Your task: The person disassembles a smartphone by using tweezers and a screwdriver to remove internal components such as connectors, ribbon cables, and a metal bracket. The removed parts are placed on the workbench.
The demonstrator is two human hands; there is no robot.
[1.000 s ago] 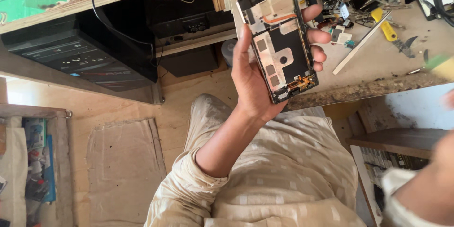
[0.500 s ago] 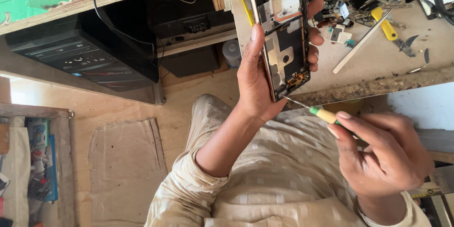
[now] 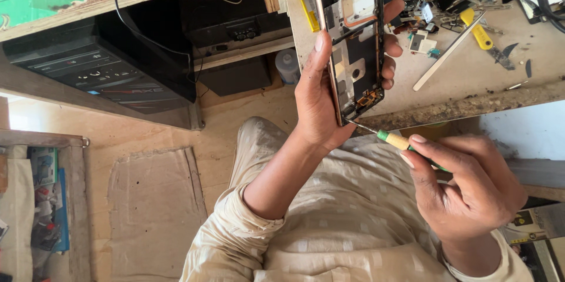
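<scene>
My left hand (image 3: 318, 97) grips an opened smartphone frame (image 3: 355, 41), held upright with its bare inner side facing me; orange flex strips and black plates show inside. My right hand (image 3: 465, 185) holds a small screwdriver (image 3: 393, 139) with a green and yellow handle. Its thin metal tip touches the lower edge of the phone frame, near the gold connector at the bottom corner. Both hands are above my lap, just in front of the workbench edge.
A worn workbench (image 3: 471, 91) carries several loose phone parts, a yellow-handled tool (image 3: 478, 30), a white stick (image 3: 447, 52) and black cables. A black computer case (image 3: 100, 70) lies under the bench at left. A wooden shelf (image 3: 41, 199) with clutter stands at the lower left.
My right hand came up from the lower right with the screwdriver and brought its tip to the phone's bottom edge. The left hand turned the phone slightly edge-on.
</scene>
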